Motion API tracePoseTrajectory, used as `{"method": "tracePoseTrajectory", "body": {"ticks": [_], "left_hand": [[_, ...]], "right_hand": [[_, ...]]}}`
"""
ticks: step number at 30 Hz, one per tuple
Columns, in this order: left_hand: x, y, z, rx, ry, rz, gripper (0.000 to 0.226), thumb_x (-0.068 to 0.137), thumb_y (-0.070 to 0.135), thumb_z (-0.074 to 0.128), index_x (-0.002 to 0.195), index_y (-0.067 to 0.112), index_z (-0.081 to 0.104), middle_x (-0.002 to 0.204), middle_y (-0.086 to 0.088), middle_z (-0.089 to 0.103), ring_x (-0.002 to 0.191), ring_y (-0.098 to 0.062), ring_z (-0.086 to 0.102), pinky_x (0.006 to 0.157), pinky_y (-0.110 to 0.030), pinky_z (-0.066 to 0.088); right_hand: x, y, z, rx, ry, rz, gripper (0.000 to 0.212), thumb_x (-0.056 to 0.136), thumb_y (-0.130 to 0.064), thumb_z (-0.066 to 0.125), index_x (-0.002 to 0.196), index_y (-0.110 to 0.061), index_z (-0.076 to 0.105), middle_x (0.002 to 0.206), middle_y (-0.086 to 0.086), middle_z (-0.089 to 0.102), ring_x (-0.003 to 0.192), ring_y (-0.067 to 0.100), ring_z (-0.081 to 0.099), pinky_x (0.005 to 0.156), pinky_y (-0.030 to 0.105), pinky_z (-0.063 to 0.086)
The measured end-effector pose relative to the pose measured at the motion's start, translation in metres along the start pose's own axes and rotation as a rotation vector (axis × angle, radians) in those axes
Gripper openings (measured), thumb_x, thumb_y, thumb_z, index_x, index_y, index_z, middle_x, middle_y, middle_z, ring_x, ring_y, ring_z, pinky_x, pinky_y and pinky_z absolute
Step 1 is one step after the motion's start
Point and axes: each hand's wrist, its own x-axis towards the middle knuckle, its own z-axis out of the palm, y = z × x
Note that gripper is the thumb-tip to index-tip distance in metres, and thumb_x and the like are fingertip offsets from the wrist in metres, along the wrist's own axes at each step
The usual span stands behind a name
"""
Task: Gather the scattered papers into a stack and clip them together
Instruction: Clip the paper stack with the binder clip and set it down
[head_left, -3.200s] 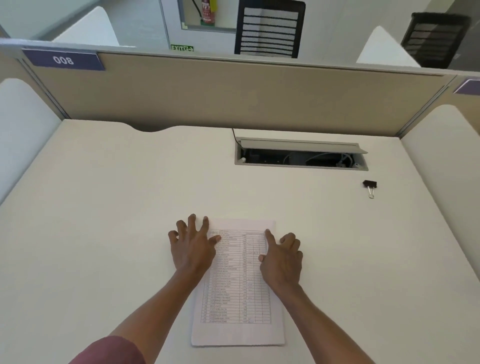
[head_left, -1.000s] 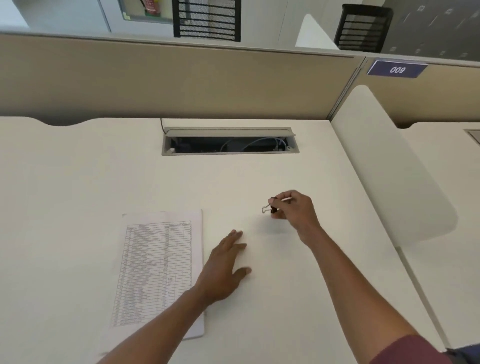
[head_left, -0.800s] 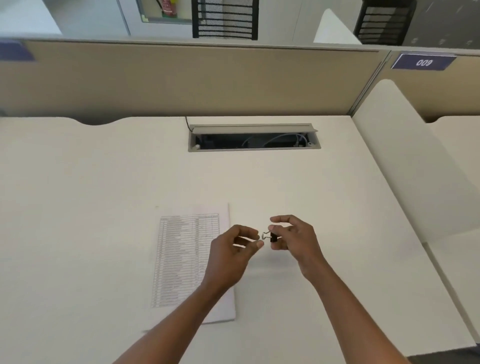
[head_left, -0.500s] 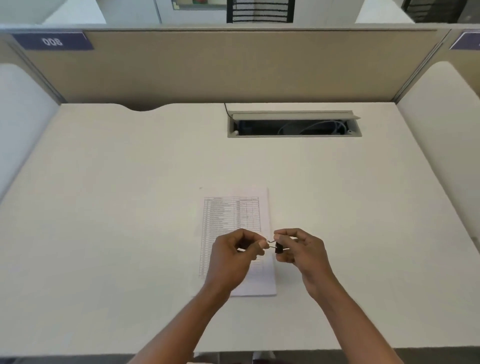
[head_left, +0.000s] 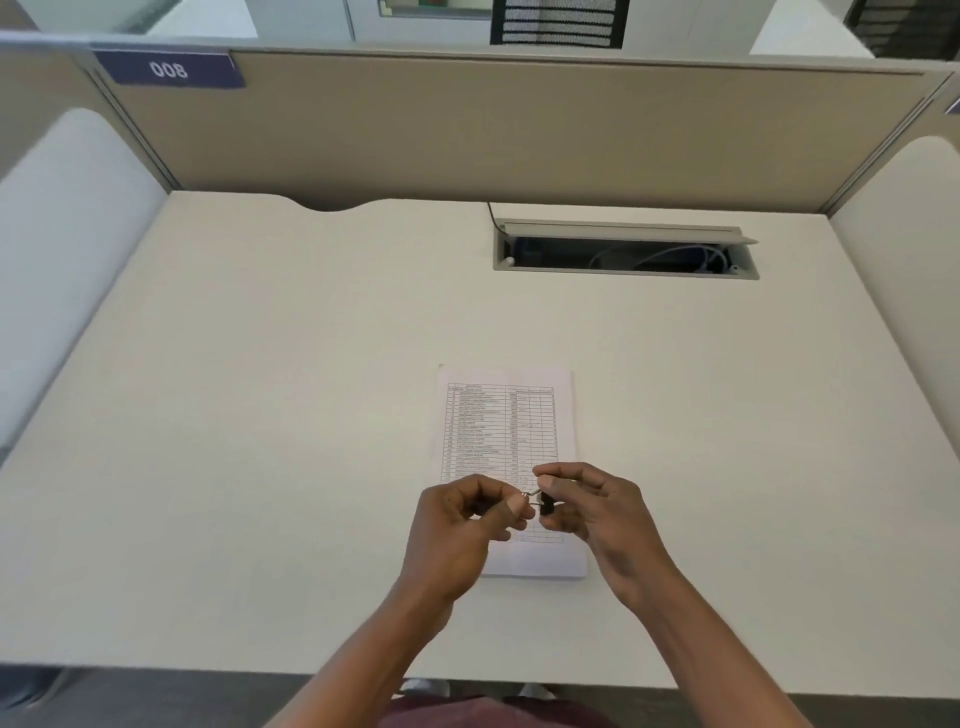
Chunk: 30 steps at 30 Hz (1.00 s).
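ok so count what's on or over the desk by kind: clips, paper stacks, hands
binder clip: 1
paper stack: 1
hands: 2, left hand and right hand, both pinching the clip
total: 4

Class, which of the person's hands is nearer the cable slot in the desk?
Right. The right hand is straight in front of the slot; the left hand sits further to its left. Both hold the clip.
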Motion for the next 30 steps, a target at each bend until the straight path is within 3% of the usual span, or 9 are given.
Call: {"method": "tracePoseTrajectory", "body": {"ticks": [3,6,10,16,21,25,28,30], "left_hand": [[-0.001,0.000,-0.006,-0.082,-0.025,-0.066,0.010,0.098,0.010,0.076,0.094,0.003,0.082,0.089,-0.011,0.085,0.083,-0.020,0.079,0.079,-0.033,0.062],[-0.002,-0.003,-0.009,-0.123,-0.023,-0.086,0.012,0.101,0.008,0.071,0.097,-0.002,0.078,0.089,-0.013,0.083,0.079,-0.021,0.077,0.074,-0.031,0.061],[-0.006,-0.010,-0.008,-0.122,-0.003,-0.114,0.017,0.106,0.013,0.065,0.097,0.002,0.075,0.085,-0.009,0.081,0.078,-0.022,0.077,0.072,-0.032,0.062],[-0.012,-0.013,-0.006,-0.111,0.034,-0.126,0.022,0.109,0.019,0.060,0.103,0.003,0.074,0.093,-0.016,0.083,0.082,-0.024,0.082,0.073,-0.033,0.064],[-0.014,-0.014,-0.004,-0.120,0.149,-0.108,0.021,0.110,0.015,0.059,0.102,0.004,0.074,0.091,-0.009,0.084,0.085,-0.023,0.084,0.076,-0.036,0.068],[-0.014,-0.012,-0.004,-0.134,0.199,-0.105,0.019,0.110,0.014,0.058,0.103,0.004,0.073,0.093,-0.010,0.084,0.084,-0.024,0.085,0.080,-0.040,0.069],[-0.015,-0.008,-0.003,-0.145,0.181,-0.099,0.018,0.111,0.012,0.057,0.104,0.002,0.071,0.091,-0.010,0.085,0.081,-0.026,0.084,0.072,-0.036,0.066],[-0.016,-0.008,-0.002,-0.131,0.170,-0.105,0.018,0.112,0.013,0.056,0.106,0.003,0.069,0.089,-0.006,0.085,0.076,-0.026,0.083,0.066,-0.032,0.063]], "right_hand": [[-0.003,0.002,-0.002,0.075,-0.061,0.046,0.018,0.088,-0.010,0.081,0.105,-0.007,0.084,0.091,0.016,0.072,0.080,0.030,0.065,0.081,0.036,0.061],[-0.007,0.002,-0.004,0.148,-0.122,0.074,0.029,0.082,-0.013,0.082,0.108,-0.003,0.083,0.092,0.018,0.071,0.079,0.032,0.064,0.073,0.032,0.062],[-0.017,0.002,-0.001,0.196,-0.236,0.108,0.032,0.085,-0.013,0.077,0.115,-0.001,0.081,0.101,0.019,0.075,0.081,0.033,0.070,0.071,0.030,0.061],[-0.023,0.008,0.010,0.285,-0.220,0.147,0.032,0.091,-0.013,0.073,0.119,0.000,0.078,0.110,0.017,0.078,0.092,0.030,0.076,0.076,0.033,0.064],[-0.029,0.009,0.013,0.246,-0.148,0.076,0.044,0.094,-0.031,0.073,0.123,0.002,0.071,0.119,0.023,0.079,0.102,0.043,0.077,0.099,0.047,0.061],[-0.037,0.006,0.014,0.049,-0.067,-0.067,0.028,0.089,-0.017,0.082,0.113,-0.002,0.076,0.109,0.014,0.083,0.099,0.036,0.081,0.107,0.051,0.058],[-0.039,0.008,0.016,-0.046,0.039,-0.172,0.008,0.090,-0.002,0.080,0.097,-0.003,0.082,0.095,0.013,0.084,0.089,0.031,0.083,0.101,0.047,0.062],[-0.041,0.008,0.017,-0.027,0.069,-0.214,0.007,0.091,0.000,0.078,0.096,-0.003,0.082,0.092,0.014,0.084,0.085,0.033,0.083,0.096,0.045,0.064]]}}
